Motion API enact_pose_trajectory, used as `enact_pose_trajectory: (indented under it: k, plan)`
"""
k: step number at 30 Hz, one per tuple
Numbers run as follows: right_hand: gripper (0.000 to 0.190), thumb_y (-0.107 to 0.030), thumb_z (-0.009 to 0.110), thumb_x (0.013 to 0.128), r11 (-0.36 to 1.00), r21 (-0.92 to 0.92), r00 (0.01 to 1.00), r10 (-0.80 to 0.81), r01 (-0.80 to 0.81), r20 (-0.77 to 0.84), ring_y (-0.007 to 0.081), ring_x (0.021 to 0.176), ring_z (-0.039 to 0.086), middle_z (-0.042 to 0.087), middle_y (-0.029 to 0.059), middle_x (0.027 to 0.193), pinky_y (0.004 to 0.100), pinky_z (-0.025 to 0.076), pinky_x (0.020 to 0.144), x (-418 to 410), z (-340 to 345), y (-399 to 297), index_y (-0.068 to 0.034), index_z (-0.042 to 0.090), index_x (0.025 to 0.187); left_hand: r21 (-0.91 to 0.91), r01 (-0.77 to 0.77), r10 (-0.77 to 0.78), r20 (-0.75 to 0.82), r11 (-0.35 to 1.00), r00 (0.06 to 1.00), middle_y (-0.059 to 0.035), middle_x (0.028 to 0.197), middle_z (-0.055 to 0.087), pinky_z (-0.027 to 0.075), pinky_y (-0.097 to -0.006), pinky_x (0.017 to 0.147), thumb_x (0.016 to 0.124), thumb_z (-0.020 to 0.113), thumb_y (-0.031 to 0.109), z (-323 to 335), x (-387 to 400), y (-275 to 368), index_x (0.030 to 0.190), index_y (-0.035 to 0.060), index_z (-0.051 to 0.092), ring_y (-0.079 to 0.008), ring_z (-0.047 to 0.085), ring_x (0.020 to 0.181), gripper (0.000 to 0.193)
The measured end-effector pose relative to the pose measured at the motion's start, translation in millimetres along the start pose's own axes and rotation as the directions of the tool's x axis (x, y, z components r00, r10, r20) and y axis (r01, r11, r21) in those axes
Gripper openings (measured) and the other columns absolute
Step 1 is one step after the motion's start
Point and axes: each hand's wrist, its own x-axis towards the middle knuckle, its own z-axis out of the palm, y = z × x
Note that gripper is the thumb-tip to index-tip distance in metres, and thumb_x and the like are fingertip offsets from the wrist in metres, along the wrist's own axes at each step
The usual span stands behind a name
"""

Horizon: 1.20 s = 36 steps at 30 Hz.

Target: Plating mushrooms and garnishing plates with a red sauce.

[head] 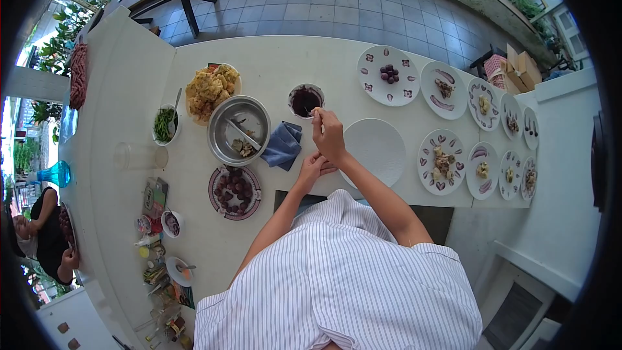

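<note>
My right hand [331, 137] is raised over the near rim of a small white bowl [319, 91] of dark purple sauce [302, 101]. Its fingertips pinch a thin utensil whose tip reaches toward the sauce; most of it is hidden. My left hand [313, 171] rests lower, just below the right wrist, with its fingers curled; whether it holds anything cannot be made out. Right of both hands lies a white plate [374, 148] bearing no food. A folded blue cloth [283, 145] is on the left, beside a steel bowl [214, 131] with food scraps and a light-handled utensil inside.
Several decorated plates [367, 65] of food line the table's right side. Left stand fried food [211, 90], chopped greens [164, 124], a plate of grapes [235, 192], a clear container [141, 156] and jars [153, 251]. Another person [46, 233] holds a plate at far left.
</note>
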Motion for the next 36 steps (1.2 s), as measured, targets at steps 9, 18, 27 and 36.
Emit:
enact_pose_trajectory:
  k: [9,18,27,36]
  plan:
    - [0.021,-0.013,0.043,0.092,0.801,0.299,0.807,0.574,-0.518,-0.139,0.0118,0.050,0.054,0.063,0.0084,0.065,0.0258,0.042,0.049,-13.6,18.3,-7.4,0.001,0.059,0.091,0.065,-0.009,0.013,-0.055,0.998,0.998,-0.0045,0.100,0.061,0.052,-0.0272,0.077,0.094,0.046,0.021,-3.5,0.7,-6.1,0.110,0.0039,0.053,-0.0136,0.062,0.089,0.025]
    - [0.023,-0.015,0.043,0.094,0.458,0.674,0.605,0.796,-0.580,-0.021,0.0059,0.058,0.051,0.064,0.0071,0.070,0.0194,0.041,0.054,-26.2,31.0,-3.2,0.001,0.060,0.091,0.127,-0.037,0.040,-0.023,0.991,0.999,0.0014,0.091,0.060,0.049,-0.0232,0.069,0.089,0.054,0.020,-14.4,4.8,-15.2,0.107,0.0074,0.055,-0.0067,0.059,0.081,0.022]
    - [0.024,-0.015,0.043,0.094,0.712,0.431,0.758,0.646,-0.554,-0.094,0.0062,0.062,0.053,0.065,0.0066,0.072,0.0201,0.044,0.058,-32.9,34.4,-12.1,0.002,0.060,0.098,0.074,-0.047,0.052,-0.056,0.996,0.997,-0.0012,0.095,0.060,0.049,-0.0237,0.071,0.088,0.055,0.017,7.4,-4.4,7.6,0.111,0.0037,0.053,-0.0100,0.060,0.083,0.027]
    - [0.024,-0.015,0.041,0.096,0.314,0.761,0.617,0.774,-0.568,0.141,0.0079,0.062,0.051,0.065,0.0097,0.078,0.0209,0.042,0.058,-22.8,2.8,-21.2,0.001,0.059,0.100,0.206,-0.045,0.060,-0.071,0.977,0.996,-0.0100,0.104,0.060,0.051,-0.0289,0.080,0.092,0.048,0.015,-6.3,2.3,-7.0,0.120,0.0004,0.048,-0.0162,0.061,0.092,0.031]
